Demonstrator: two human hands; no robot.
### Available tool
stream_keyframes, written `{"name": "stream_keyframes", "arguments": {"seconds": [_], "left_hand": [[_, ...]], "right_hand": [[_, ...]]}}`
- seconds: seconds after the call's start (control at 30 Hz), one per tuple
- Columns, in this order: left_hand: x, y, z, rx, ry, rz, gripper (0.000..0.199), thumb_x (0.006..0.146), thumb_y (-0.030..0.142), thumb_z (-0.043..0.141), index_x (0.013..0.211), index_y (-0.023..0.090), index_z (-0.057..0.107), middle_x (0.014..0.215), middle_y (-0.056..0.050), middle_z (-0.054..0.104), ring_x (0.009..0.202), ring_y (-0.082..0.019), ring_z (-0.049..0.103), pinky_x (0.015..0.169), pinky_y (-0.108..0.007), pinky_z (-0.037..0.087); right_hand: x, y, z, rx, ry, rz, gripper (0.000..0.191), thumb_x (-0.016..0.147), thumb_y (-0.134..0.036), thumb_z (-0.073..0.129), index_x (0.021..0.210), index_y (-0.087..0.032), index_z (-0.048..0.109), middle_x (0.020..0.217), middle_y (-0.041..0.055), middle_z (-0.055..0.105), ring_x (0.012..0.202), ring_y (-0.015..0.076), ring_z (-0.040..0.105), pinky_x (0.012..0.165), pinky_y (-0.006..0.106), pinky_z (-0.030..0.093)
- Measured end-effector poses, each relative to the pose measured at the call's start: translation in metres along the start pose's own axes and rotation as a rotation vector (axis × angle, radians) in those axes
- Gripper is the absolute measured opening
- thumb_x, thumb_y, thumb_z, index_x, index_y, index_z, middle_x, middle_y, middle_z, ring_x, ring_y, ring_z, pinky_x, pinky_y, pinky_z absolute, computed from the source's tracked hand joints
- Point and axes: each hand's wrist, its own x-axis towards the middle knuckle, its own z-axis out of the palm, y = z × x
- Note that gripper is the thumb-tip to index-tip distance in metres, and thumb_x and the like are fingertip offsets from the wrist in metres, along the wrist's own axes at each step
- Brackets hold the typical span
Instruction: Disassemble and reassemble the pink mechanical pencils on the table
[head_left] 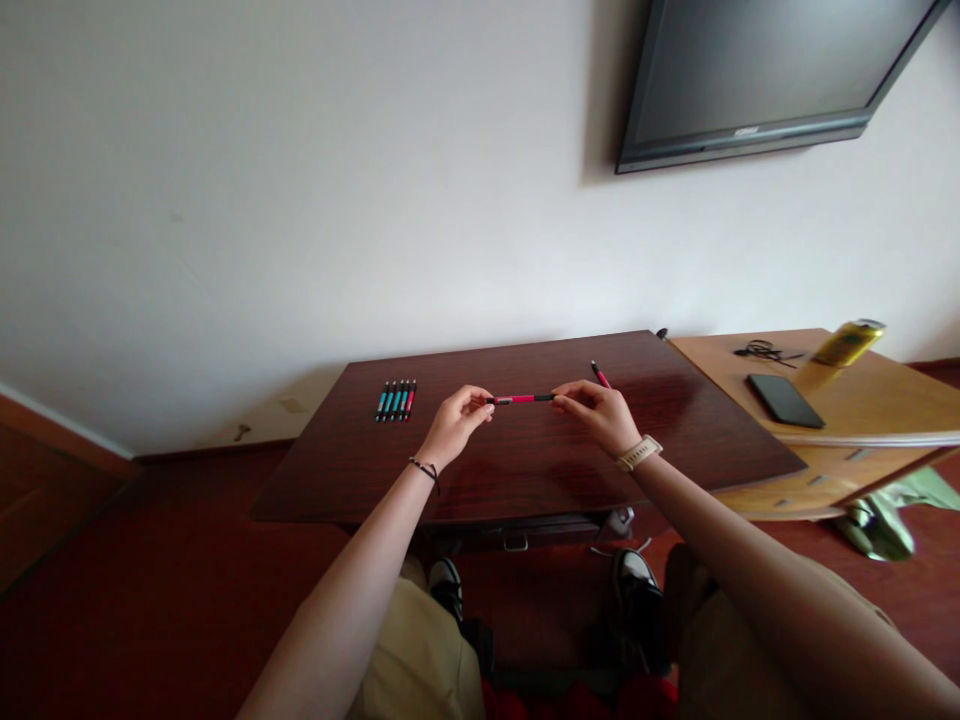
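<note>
A pink and black pen point(523, 399) is held level above the dark wooden table point(480, 480), one end in each hand. My left hand point(459, 420) pinches its left end between thumb and fingers. At the other end, my right hand point(600, 410) has the black tip in a pinch. Just behind my right hand lies another pink and black pen point(600, 374), its near part hidden by the hand. To the left, a row of several blue and black pens point(390, 400) lies side by side, with a pink one point(409, 400) at its right end.
On the lighter wooden cabinet point(720, 385) at right are a black phone point(784, 400), a dark cord point(768, 351) and a yellow can point(849, 343). A television point(765, 80) hangs on the wall above. Green cloth or plastic point(885, 520) lies on the floor.
</note>
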Motion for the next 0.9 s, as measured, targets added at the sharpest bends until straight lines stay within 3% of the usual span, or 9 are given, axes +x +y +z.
{"name": "stream_keyframes", "arguments": {"seconds": [0.37,0.43,0.53,0.6,0.9], "left_hand": [[0.002,-0.001,-0.004,0.132,0.014,-0.020,0.043,0.099,0.056,0.056,0.082,0.019,0.066,0.068,-0.001,0.063,0.067,-0.017,0.061,0.070,-0.029,0.048],[0.002,-0.004,-0.003,0.106,0.007,-0.029,0.042,0.100,0.056,0.056,0.084,0.018,0.066,0.069,-0.001,0.063,0.068,-0.017,0.062,0.071,-0.029,0.048],[0.002,-0.009,-0.001,0.009,-0.030,-0.047,0.034,0.095,0.051,0.066,0.105,0.018,0.064,0.087,-0.003,0.068,0.076,-0.017,0.067,0.071,-0.028,0.050],[0.002,-0.011,0.000,-0.024,-0.044,-0.039,0.039,0.090,0.046,0.073,0.116,0.019,0.061,0.097,-0.004,0.068,0.080,-0.016,0.069,0.071,-0.028,0.051],[0.003,-0.003,-0.002,0.051,-0.024,-0.035,0.034,0.096,0.051,0.063,0.092,0.018,0.067,0.081,-0.004,0.070,0.076,-0.018,0.066,0.074,-0.030,0.051]], "right_hand": [[0.001,0.003,0.002,0.021,-0.016,0.008,0.038,0.086,-0.055,0.077,0.102,-0.021,0.077,0.086,0.0081,0.079,0.079,0.0242,0.073,0.070,0.034,0.060],[0.001,0.003,0.002,0.019,-0.015,0.008,0.038,0.086,-0.056,0.077,0.102,-0.021,0.077,0.086,0.0080,0.079,0.079,0.0242,0.073,0.070,0.034,0.060],[0.002,0.005,0.001,0.010,-0.011,0.007,0.038,0.086,-0.055,0.076,0.101,-0.021,0.077,0.086,0.0080,0.079,0.079,0.0239,0.073,0.071,0.034,0.060],[0.002,0.007,0.001,0.011,-0.011,0.010,0.038,0.086,-0.055,0.077,0.102,-0.020,0.077,0.086,0.0082,0.079,0.079,0.0240,0.073,0.071,0.034,0.060],[0.001,0.008,0.001,-0.007,-0.009,0.000,0.036,0.087,-0.054,0.076,0.101,-0.021,0.078,0.091,0.0086,0.080,0.079,0.0231,0.073,0.069,0.033,0.059]]}}
